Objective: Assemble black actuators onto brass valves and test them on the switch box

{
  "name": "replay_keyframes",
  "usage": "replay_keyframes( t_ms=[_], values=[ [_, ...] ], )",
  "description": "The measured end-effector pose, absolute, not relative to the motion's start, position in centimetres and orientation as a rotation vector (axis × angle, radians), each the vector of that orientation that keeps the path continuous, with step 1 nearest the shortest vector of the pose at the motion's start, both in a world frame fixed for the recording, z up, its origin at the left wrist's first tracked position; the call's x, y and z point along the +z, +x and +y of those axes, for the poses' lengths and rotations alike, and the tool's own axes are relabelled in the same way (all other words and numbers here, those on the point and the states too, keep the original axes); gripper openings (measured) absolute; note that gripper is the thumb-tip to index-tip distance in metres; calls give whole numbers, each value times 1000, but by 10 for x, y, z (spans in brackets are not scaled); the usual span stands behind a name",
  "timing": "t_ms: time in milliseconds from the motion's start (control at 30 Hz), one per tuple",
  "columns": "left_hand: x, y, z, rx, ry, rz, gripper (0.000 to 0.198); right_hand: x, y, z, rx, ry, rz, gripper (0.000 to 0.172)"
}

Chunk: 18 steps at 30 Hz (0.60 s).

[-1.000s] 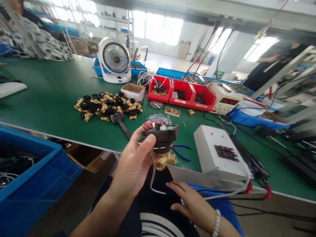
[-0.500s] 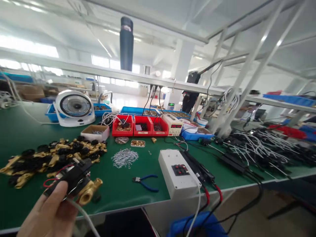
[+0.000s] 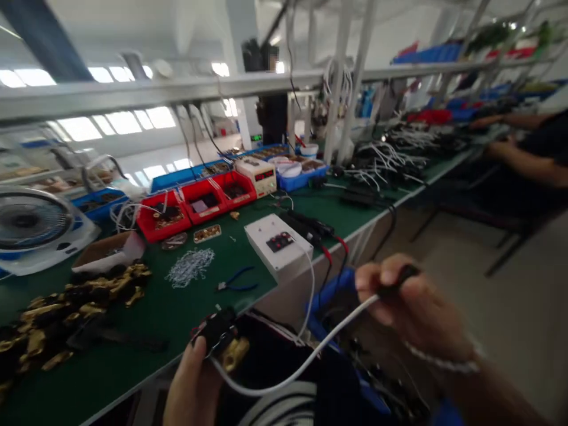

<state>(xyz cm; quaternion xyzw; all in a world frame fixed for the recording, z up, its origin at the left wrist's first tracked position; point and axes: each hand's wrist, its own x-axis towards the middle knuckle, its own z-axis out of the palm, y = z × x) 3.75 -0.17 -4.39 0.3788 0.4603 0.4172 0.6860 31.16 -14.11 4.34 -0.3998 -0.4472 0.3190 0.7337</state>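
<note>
Head view: we see the left hand (image 3: 190,381) closed around a black-and-brass assembly (image 3: 219,334), thumb on its black part, at the near edge of the surface (image 3: 164,313); we cannot tell whether it touches that edge. The right hand (image 3: 417,302) pinches the black end (image 3: 399,281) of a white cable (image 3: 306,362), well out past the edge. The cable sags between the two hands, reaching to the assembly. We note the edge running obliquely from lower left to upper right. Blue-handled pliers (image 3: 224,286) lie near it, with a strip of green between them and the metal pins (image 3: 190,267). The white box (image 3: 266,234) stands close to the edge; brass fittings (image 3: 84,296) crowd the left. Floor (image 3: 465,302) shows beyond the right hand, giving it lateral room.
</note>
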Motion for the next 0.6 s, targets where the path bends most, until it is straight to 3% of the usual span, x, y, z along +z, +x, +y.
replay_keyframes(
  t_ms=[133,233,333,400,600],
  values=[
    [-41,85,-39,546,1032,964,54,87,329,-187,258,-989,-924,17],
    [-42,91,-41,438,1190,977,60,65,337,-197,-10,-1350,-994,13],
    [-45,89,-33,442,1292,1070,59,-2,363,-190,146,-1865,-1082,20],
    [-49,90,-29,442,1331,1126,57,-60,391,-184,258,-2200,-829,21],
    [-68,98,-28,413,1389,1269,50,-206,468,-187,402,-2498,-483,23]
  ],
)
